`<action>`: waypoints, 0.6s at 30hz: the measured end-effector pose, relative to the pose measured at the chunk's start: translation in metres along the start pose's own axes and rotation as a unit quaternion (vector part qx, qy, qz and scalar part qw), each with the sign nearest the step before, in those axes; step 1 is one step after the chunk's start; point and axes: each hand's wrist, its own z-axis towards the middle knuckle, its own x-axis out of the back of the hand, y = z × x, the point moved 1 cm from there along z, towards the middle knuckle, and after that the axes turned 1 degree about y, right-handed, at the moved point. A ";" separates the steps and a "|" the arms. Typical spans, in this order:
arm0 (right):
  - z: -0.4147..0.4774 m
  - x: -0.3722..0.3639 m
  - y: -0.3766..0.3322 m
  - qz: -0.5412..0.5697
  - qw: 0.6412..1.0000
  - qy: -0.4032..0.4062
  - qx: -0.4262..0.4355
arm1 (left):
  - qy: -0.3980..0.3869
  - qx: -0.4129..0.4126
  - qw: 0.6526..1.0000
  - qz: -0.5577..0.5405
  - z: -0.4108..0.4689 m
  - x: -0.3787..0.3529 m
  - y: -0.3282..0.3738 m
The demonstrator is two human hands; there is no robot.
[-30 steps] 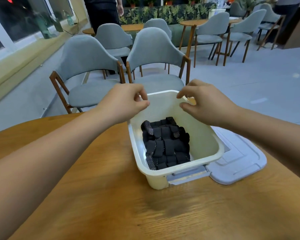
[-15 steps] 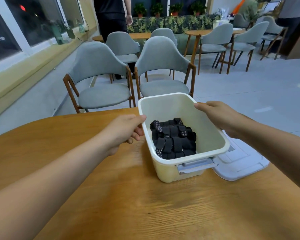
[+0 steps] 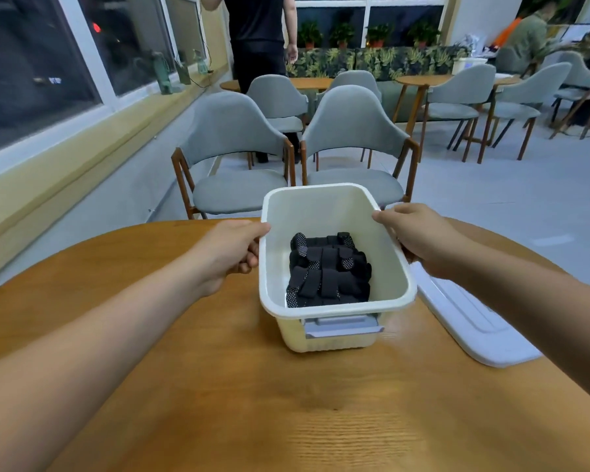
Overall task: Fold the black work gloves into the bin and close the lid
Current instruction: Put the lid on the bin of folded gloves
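A cream plastic bin stands open on the round wooden table. Folded black work gloves with white dots lie on its floor. My left hand grips the bin's left rim, thumb on top and fingers curled under the edge. My right hand grips the right rim the same way. The white lid lies flat on the table just right of the bin, partly under my right forearm. A grey latch handle shows on the bin's near wall.
Two grey chairs stand just beyond the table's far edge. A person in black stands behind them. More tables and chairs fill the room at back right. A window ledge runs along the left.
Both hands came down from above the bin's far end and took hold of its side rims. The bin now sits nearer the table's middle.
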 end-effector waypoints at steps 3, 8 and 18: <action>-0.002 -0.034 -0.017 0.031 0.999 -0.020 0.009 | 0.030 0.007 0.999 0.010 -0.004 0.036 -0.011; -0.002 -0.082 -0.032 0.080 0.994 -0.067 0.007 | 0.091 0.030 0.995 0.015 -0.008 0.082 -0.025; -0.005 -0.104 -0.031 0.094 0.993 -0.066 0.007 | 0.070 0.034 0.997 0.012 -0.005 0.100 -0.044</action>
